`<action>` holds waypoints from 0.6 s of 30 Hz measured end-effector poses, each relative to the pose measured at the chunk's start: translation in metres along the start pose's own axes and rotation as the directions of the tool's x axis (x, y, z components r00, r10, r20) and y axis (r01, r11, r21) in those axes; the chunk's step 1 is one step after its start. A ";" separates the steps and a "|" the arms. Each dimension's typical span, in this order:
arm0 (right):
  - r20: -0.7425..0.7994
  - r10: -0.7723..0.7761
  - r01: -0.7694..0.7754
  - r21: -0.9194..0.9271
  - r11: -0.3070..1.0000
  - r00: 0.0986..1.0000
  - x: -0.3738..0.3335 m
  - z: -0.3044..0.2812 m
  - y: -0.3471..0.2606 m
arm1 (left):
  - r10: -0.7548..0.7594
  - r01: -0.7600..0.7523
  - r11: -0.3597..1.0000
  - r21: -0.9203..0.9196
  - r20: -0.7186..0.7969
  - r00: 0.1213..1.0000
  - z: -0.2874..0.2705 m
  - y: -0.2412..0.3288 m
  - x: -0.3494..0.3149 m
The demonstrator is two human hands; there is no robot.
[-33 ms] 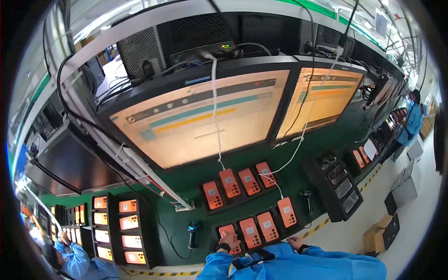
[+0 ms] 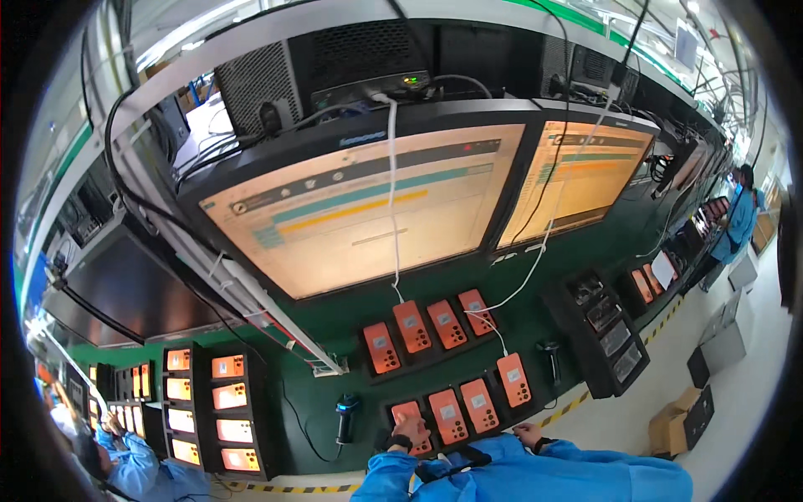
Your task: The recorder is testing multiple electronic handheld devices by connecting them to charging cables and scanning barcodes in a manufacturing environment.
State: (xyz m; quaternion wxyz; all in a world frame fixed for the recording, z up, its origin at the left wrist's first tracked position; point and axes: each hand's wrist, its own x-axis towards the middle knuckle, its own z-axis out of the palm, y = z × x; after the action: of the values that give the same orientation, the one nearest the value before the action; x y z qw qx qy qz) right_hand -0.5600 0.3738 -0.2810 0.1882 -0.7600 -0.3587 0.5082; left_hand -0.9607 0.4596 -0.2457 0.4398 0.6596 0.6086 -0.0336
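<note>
My left hand [image 2: 411, 430] lies on an orange phone [image 2: 406, 408] at the left end of the near black tray [image 2: 462, 442], fingers stretched over its back. My right hand [image 2: 527, 433] rests by the bench's front edge, open with fingers slightly bent, and nothing shows in it. Beside the covered phone lie more orange phones, one [image 2: 448, 417] in the middle and a cabled one [image 2: 514, 380] at the right end. Behind them, a second black tray [image 2: 407, 369] carries several like phones; a white cable runs to one phone [image 2: 411, 327] there.
Two lit monitors [image 2: 368, 217] hang above the green bench [image 2: 309, 393]. Handheld scanners stand left [image 2: 345, 418] and right [image 2: 549, 361] of the trays. Black racks of phones [image 2: 234, 410] sit at left, another rack [image 2: 615, 339] at right. Co-workers in blue are at both sides.
</note>
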 end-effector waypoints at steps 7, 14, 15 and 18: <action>0.108 0.001 -0.006 0.048 0.999 0.994 -0.008 0.003 -0.017 | 0.046 -0.056 0.995 -0.079 -0.119 0.992 -0.011 0.018 -0.021; 0.023 -0.111 0.112 -0.277 0.954 0.994 -0.026 0.021 -0.049 | -0.006 -0.002 0.999 -0.035 -0.230 0.973 0.040 -0.008 -0.005; -0.041 -0.294 0.267 -0.312 0.912 0.955 -0.022 0.027 -0.051 | 0.016 -0.019 1.000 -0.007 -0.289 0.957 0.046 -0.017 -0.005; -0.093 -0.386 0.358 -0.225 0.906 0.918 -0.009 0.032 -0.076 | -0.027 -0.012 0.992 -0.126 -0.304 0.952 0.017 0.009 -0.025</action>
State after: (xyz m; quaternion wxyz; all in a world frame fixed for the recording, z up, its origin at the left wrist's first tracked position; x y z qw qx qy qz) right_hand -0.6182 0.4155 -0.2391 0.2268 -0.7254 -0.5337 0.3708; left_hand -0.9516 0.4307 -0.2364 0.3814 0.6254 0.6725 0.1057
